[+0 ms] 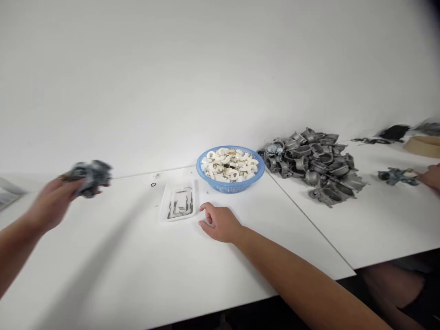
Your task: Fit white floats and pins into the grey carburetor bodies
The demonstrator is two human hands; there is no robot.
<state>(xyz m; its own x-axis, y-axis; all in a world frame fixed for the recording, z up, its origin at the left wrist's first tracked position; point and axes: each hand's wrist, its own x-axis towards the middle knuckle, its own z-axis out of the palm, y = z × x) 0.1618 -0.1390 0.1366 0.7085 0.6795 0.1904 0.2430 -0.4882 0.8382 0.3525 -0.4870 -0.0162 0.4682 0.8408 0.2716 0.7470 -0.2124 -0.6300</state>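
Grey metal casting [91,178] gripped in our left hand [51,204]; our right hand [220,223] lies half open on surface [103,256], beside tray [178,217] of pins [178,204]; blue basket [229,189] keeps rings [228,165] together.

This head-worn view looks forward and down from above the person's arms, facing across a white tabletop [113,256] toward a white wall [172,78]. The left hand [51,204] and right hand [220,223] appear near, in the lower half, with the wall filling the top.
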